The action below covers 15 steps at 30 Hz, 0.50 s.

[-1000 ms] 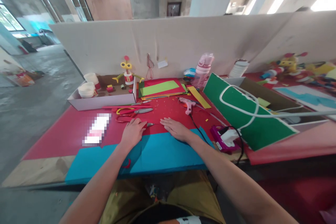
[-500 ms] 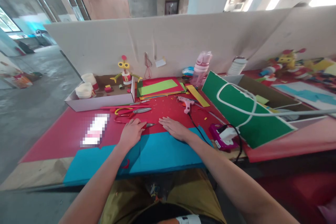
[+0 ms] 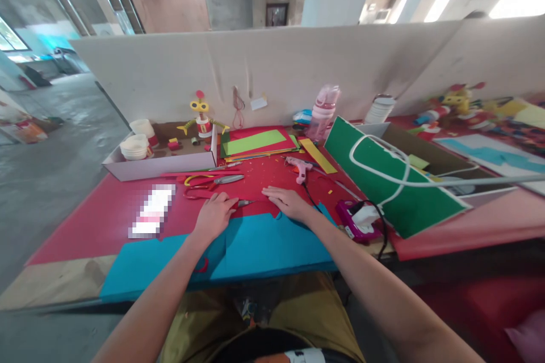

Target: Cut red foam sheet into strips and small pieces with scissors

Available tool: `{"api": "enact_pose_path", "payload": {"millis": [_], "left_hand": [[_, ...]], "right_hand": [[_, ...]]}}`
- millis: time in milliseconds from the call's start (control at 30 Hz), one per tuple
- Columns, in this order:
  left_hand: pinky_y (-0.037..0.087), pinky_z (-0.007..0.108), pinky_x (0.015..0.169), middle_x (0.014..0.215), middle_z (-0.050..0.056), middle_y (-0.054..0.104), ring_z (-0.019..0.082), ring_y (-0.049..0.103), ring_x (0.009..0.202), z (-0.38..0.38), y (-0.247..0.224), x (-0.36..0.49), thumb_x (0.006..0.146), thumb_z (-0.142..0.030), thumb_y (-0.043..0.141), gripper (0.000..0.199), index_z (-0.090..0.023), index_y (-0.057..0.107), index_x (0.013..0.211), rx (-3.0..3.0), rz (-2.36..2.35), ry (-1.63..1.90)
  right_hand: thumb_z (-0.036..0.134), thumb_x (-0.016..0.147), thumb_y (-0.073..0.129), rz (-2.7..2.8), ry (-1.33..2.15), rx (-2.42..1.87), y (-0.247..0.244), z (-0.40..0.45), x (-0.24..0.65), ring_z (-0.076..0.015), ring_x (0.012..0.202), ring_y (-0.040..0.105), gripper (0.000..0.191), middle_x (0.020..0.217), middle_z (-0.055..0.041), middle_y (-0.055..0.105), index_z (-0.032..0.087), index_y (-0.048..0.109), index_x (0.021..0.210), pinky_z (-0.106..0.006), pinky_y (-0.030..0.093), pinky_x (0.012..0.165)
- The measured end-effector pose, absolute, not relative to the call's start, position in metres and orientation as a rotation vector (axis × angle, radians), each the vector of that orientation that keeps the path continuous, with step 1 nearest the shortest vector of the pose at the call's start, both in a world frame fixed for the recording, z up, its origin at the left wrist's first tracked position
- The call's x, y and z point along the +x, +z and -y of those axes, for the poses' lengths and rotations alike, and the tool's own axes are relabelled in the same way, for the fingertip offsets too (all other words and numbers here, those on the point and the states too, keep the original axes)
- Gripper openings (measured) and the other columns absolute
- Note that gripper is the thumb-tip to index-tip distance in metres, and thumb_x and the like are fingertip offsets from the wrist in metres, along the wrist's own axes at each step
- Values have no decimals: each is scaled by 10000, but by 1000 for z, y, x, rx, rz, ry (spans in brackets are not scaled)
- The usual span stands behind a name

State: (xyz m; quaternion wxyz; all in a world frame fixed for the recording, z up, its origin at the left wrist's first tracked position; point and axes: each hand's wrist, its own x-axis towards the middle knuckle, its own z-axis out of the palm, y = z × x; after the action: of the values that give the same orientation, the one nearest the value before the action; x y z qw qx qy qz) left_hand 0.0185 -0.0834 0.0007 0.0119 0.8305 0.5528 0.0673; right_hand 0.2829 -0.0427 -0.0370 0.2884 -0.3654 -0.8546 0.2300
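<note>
A strip of red paper (image 3: 249,195) lies along the top edge of blue paper sheets (image 3: 264,244). On the strip's left end rests my left hand (image 3: 215,214), palm down, its thumb stretched to the right and nothing visibly gripped. My right hand (image 3: 288,203) lies flat on the other end, fingers extended towards the left. A pointed grey tip (image 3: 244,203) shows beside my left thumb; the rest of that tool is hidden. Scissors with red and yellow handles (image 3: 225,180) lie just beyond my left hand. A small red curl of paper (image 3: 203,265) sits on the blue sheets.
Beyond my right hand lie a pink glue gun (image 3: 300,167) and a purple power strip (image 3: 356,221). A white box (image 3: 164,167) with paper cups and a figure stands back left. Coloured paper (image 3: 255,143) is stacked behind; a green-sided box (image 3: 383,181) stands right.
My right hand has slid slightly right along the red strip, and a small edge of blue paper now shows by its fingers. My left hand stays in place. The view has shifted slightly.
</note>
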Motion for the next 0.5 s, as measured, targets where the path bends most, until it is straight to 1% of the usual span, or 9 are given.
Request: {"api": "enact_pose_path", "payload": {"millis": [100, 200, 300, 500], "left_hand": [[412, 329, 877, 1061, 81, 554, 228, 501, 1050, 83, 1, 19, 917, -266, 450, 370, -268, 570, 1267, 2604, -1739, 198], [411, 340, 878, 1062, 85, 552, 238, 498, 1043, 83, 3, 21, 915, -255, 446, 374, -255, 572, 1267, 2621, -1751, 192], [409, 341, 883, 1053, 82, 551, 231, 503, 1022, 82, 4, 26, 913, -242, 444, 371, -259, 575, 1260, 2614, -1741, 197], [417, 332, 861, 1055, 80, 554, 225, 504, 1016, 83, 2, 27, 914, -247, 444, 373, -264, 570, 1264, 2597, -1712, 197]], "right_hand": [[246, 929, 413, 2290, 565, -977, -45, 38, 290, -221, 1229, 536, 353, 1213, -74, 652, 205, 668, 1170, -444, 400, 1072], [151, 888, 431, 2305, 538, -948, -54, 35, 291, -214, 1242, 524, 362, 1206, -70, 656, 211, 685, 1139, -447, 412, 1065], [112, 867, 439, 2290, 523, -959, -59, 35, 289, -211, 1237, 529, 384, 1205, -60, 657, 232, 684, 1137, -461, 416, 1061], [67, 824, 433, 2289, 534, -983, -57, 37, 286, -211, 1233, 533, 434, 1212, -52, 652, 232, 685, 1136, -460, 414, 1061]]}}
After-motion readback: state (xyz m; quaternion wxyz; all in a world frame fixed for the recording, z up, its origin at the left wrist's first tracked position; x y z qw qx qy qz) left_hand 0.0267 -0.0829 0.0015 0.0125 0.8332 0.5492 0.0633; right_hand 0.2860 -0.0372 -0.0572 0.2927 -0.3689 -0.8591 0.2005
